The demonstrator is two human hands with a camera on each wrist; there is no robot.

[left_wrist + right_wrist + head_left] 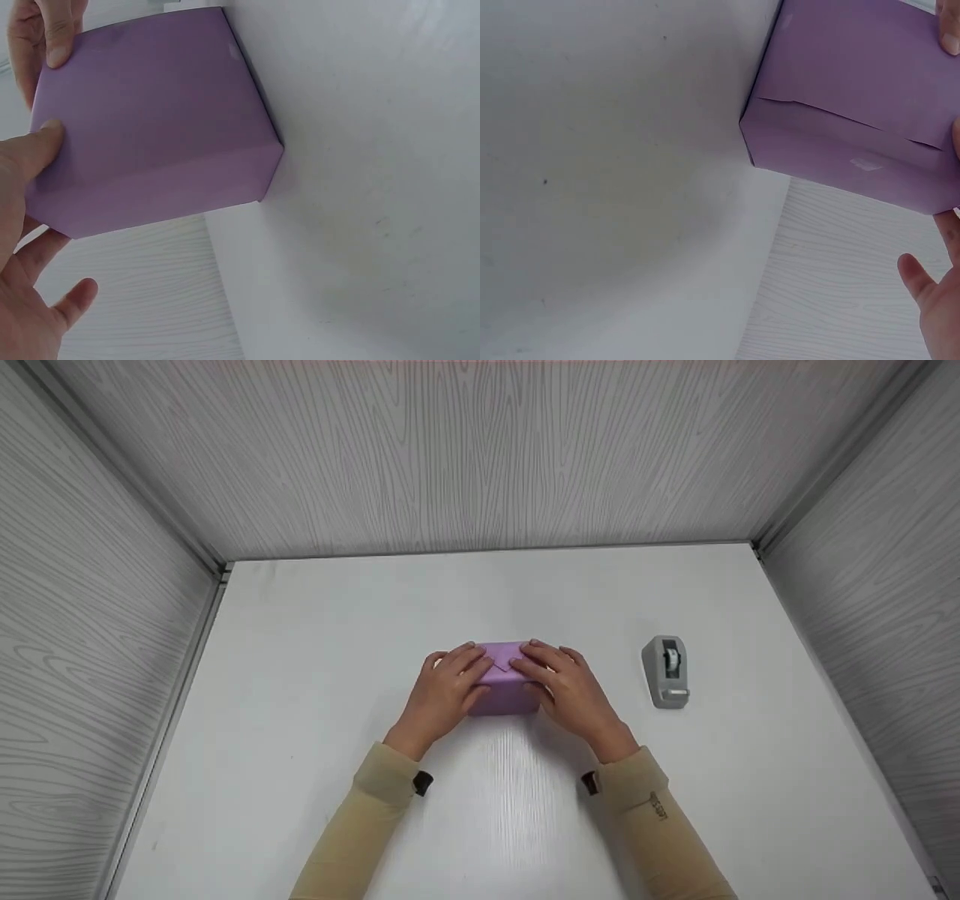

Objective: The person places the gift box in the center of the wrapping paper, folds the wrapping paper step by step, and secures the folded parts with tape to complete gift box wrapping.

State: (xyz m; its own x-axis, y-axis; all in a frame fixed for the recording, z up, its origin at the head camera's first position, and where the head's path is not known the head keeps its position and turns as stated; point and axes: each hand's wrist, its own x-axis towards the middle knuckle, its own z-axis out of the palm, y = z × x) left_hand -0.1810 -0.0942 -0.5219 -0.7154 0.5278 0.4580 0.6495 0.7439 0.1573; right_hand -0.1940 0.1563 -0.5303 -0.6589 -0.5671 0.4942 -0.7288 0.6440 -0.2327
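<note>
A purple paper-wrapped box (505,700) sits on the white table in the middle of the head view, a pointed paper flap (501,658) folded over on its top. From the left, my left hand (439,696) grips it, fingers over the upper edge and thumb against the near face. My right hand (574,694) holds the opposite end in the same way. Smooth paper covers the side of the box (150,112) in the left wrist view. A long paper seam runs along the box (855,75) in the right wrist view, above a small shiny patch (866,164).
To the right of my right hand stands a grey tape dispenser (666,675) with a roll in it. Wood-grain panels wall the table (337,615) at the back (480,457) and on both sides.
</note>
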